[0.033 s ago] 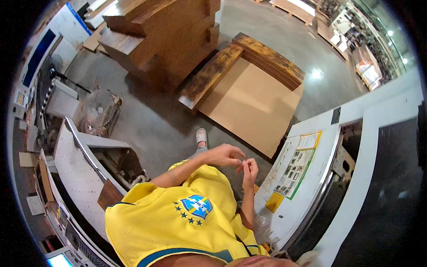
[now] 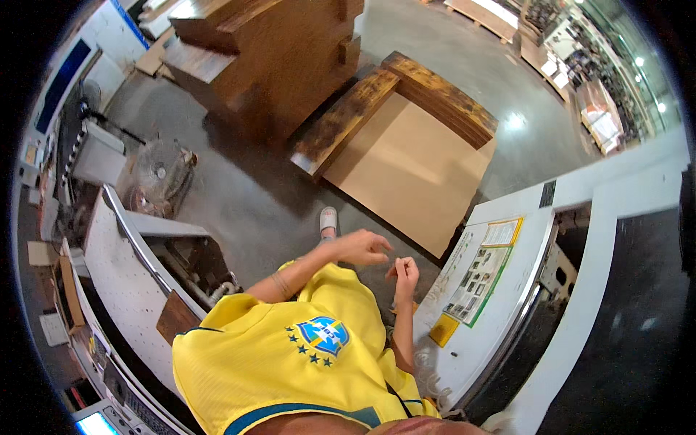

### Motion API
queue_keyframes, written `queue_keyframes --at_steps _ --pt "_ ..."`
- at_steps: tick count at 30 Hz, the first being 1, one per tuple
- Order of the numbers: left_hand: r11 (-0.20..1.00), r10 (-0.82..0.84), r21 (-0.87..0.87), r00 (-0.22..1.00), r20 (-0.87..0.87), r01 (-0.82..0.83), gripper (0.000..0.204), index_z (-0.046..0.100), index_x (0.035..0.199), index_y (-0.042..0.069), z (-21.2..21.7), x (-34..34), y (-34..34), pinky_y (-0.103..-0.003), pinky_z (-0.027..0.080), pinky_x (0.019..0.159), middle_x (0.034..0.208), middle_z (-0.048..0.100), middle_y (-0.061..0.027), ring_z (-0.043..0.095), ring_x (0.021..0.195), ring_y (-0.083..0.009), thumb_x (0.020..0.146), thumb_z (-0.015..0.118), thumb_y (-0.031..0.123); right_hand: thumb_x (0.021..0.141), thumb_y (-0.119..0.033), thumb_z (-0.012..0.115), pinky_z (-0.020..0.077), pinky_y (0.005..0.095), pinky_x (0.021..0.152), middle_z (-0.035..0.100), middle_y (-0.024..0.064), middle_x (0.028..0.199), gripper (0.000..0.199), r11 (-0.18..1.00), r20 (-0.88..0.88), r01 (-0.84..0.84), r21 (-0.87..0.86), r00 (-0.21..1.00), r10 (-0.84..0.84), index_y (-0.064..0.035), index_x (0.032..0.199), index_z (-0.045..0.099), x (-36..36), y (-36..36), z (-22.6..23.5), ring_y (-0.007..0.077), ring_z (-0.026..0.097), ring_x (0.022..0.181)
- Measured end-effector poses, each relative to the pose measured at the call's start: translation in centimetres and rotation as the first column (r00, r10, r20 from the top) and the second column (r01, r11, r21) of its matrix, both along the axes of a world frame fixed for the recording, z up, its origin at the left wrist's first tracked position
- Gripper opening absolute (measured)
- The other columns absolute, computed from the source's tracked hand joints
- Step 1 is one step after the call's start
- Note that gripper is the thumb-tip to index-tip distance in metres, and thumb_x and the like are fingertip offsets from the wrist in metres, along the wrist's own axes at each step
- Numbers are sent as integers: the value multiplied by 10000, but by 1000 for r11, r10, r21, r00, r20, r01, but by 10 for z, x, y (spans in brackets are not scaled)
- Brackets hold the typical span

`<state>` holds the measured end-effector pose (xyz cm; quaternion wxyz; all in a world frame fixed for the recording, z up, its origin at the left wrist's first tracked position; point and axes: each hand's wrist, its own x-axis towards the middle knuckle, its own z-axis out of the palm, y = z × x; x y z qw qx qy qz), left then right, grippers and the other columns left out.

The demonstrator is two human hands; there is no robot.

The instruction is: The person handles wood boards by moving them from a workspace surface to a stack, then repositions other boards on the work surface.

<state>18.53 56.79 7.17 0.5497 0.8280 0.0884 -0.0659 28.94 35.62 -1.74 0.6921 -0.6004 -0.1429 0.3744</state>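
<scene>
My left hand (image 2: 362, 248) and right hand (image 2: 406, 275) are raised in front of my chest, close together but not touching, above the grey concrete floor (image 2: 246, 203). The left one is loosely open, fingers curled and spread, palm turned toward the right one. The right one has its fingers bunched as if pinching something small; whether anything sits between them I cannot tell (too small at this size). Neither hand grips anything I can make out.

Below the hands I see my yellow shirt (image 2: 290, 348) with a blue crest, and past the left hand a white shoe (image 2: 328, 219) on the floor. Just to the right of the right hand is the near edge of a white machine top (image 2: 536, 239), which carries a printed instruction sheet (image 2: 482, 272) near its left edge and a small yellow pad (image 2: 443, 329) at its lower left corner.

Beyond the shoe, a large flat cardboard sheet (image 2: 413, 170) lies on the floor, with dark wooden planks (image 2: 442, 101) along its far edges. A tall stack of brown boards (image 2: 283, 58) stands further back. On my left side there is a white perforated machine panel (image 2: 123, 283) and a floor fan (image 2: 161, 174).
</scene>
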Motion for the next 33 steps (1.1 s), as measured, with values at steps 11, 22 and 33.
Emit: queue_keyframes --at_steps 11,22,33 --pt "287 840 234 127 -527 -929 388 757 984 15 -350 -190 169 -478 570 858 973 764 -222 747 941 -364 891 598 356 1109 -264 533 528 315 648 678 58 831 261 475 -132 -232 -849 963 233 -58 988 638 32 -117 -160 151 641 693" --pt "130 677 154 -26 -735 -980 320 759 997 35 -374 -222 173 -371 579 763 903 780 -127 750 776 -223 923 590 297 1101 -288 542 525 318 651 684 57 844 284 507 -59 -207 -836 954 293 -46 1008 658 134 59 -72 158 642 707" --pt "-253 685 -75 -124 -718 -965 269 718 1061 39 -333 -84 201 -319 543 661 943 753 -55 693 770 -143 1034 580 268 1092 -312 550 522 321 653 689 56 856 312 365 -81 -373 -853 786 613 -35 1027 679 340 210 -104 165 643 722"
